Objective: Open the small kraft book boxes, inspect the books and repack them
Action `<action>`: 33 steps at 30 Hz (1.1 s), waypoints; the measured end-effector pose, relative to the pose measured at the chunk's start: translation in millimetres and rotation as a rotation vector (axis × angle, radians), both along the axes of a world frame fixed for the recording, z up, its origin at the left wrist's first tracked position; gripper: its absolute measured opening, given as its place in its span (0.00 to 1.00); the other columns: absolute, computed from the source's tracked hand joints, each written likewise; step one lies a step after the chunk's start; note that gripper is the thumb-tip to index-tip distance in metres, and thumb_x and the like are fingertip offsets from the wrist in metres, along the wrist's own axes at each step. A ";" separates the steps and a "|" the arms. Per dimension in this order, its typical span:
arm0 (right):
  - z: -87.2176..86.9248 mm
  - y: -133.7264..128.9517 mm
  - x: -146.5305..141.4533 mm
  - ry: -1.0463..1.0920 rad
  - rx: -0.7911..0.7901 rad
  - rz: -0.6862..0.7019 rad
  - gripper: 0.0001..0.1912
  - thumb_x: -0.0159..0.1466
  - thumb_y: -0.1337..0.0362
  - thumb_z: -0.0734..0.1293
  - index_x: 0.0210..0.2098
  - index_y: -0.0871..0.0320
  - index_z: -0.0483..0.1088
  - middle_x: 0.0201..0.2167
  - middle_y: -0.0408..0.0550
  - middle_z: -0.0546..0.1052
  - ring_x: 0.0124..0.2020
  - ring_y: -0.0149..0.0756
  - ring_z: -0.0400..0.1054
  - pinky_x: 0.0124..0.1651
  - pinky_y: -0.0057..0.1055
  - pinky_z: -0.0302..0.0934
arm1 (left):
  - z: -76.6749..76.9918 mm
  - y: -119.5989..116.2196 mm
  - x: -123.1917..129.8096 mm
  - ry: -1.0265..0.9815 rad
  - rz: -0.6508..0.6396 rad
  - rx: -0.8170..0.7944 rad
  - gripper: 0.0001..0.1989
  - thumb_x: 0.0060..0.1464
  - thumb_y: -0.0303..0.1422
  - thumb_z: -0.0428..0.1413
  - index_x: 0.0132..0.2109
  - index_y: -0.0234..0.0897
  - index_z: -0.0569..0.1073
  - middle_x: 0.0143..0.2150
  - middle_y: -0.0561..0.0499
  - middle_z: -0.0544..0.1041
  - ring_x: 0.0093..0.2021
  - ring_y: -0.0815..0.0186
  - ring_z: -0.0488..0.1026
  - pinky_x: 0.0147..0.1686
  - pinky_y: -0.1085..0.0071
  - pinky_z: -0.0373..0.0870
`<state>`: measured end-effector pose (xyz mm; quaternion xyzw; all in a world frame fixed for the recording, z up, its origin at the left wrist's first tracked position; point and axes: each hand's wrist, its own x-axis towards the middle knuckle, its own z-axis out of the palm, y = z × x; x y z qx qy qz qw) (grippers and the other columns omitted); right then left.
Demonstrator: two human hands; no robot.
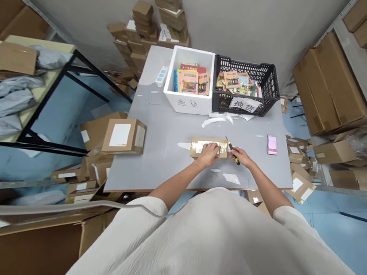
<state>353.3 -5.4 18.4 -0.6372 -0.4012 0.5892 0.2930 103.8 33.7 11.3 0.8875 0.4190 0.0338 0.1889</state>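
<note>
A small taped cardboard box (194, 151) with a white label lies near the front of the grey table (167, 131). My left hand (208, 154) is on top of the box, its fingers bent over the label and holding it against the table. In my right hand (241, 156) is a yellow and black utility knife (231, 148), gripped at the box's right end. The knife's blade points up and away from me, by the box's far right corner. My right fingers are closed round the handle and partly hide it.
Behind the box stand a white foam bin (187, 104) and a black plastic crate (270, 88), both holding booklets. A larger cardboard box (125, 135) sits at the table's left. A pink phone (272, 145) lies to the right. Paper scraps (231, 178) are scattered about.
</note>
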 end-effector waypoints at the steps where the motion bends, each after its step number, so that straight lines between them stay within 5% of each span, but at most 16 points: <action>1: 0.4 0.2 4.4 -0.026 0.008 -0.005 0.16 0.69 0.48 0.73 0.47 0.52 0.75 0.44 0.49 0.87 0.43 0.40 0.83 0.42 0.32 0.76 | 0.1 0.2 0.2 -0.005 -0.004 0.001 0.25 0.65 0.35 0.65 0.67 0.43 0.73 0.66 0.37 0.74 0.69 0.45 0.69 0.71 0.48 0.62; 6: 5.5 -0.5 31.5 -0.180 0.069 0.040 0.18 0.73 0.45 0.69 0.39 0.54 0.77 0.37 0.47 0.84 0.31 0.35 0.77 0.35 0.29 0.72 | -0.9 3.8 6.1 0.013 -0.022 -0.021 0.22 0.65 0.36 0.65 0.63 0.44 0.74 0.63 0.38 0.75 0.67 0.44 0.70 0.68 0.49 0.65; 13: 15.5 -7.7 60.3 -0.209 0.098 0.168 0.20 0.68 0.45 0.76 0.49 0.53 0.76 0.33 0.43 0.82 0.26 0.34 0.75 0.31 0.30 0.70 | -5.9 15.6 20.3 0.088 0.003 -0.044 0.28 0.58 0.34 0.70 0.64 0.39 0.74 0.65 0.35 0.73 0.67 0.42 0.72 0.75 0.44 0.58; 18: 14.3 -0.2 69.1 -0.386 0.202 0.340 0.16 0.72 0.49 0.71 0.49 0.53 0.81 0.39 0.46 0.86 0.35 0.40 0.80 0.43 0.34 0.73 | -8.2 16.1 20.9 0.074 0.016 -0.054 0.25 0.58 0.32 0.69 0.62 0.43 0.77 0.63 0.37 0.74 0.66 0.42 0.72 0.74 0.45 0.61; 23: 11.6 15.4 67.0 -0.684 0.368 0.486 0.17 0.76 0.55 0.68 0.56 0.52 0.84 0.54 0.53 0.86 0.51 0.49 0.79 0.55 0.40 0.70 | -9.3 10.2 19.5 0.074 0.012 -0.032 0.28 0.60 0.32 0.68 0.66 0.47 0.76 0.63 0.39 0.74 0.66 0.43 0.72 0.77 0.40 0.54; 33: 8.3 42.4 52.0 -0.814 0.396 0.621 0.18 0.77 0.59 0.64 0.56 0.50 0.86 0.49 0.55 0.86 0.52 0.52 0.78 0.58 0.42 0.66 | -5.1 4.1 18.9 0.100 0.016 -0.014 0.27 0.61 0.32 0.67 0.66 0.45 0.74 0.63 0.39 0.74 0.64 0.44 0.74 0.79 0.40 0.52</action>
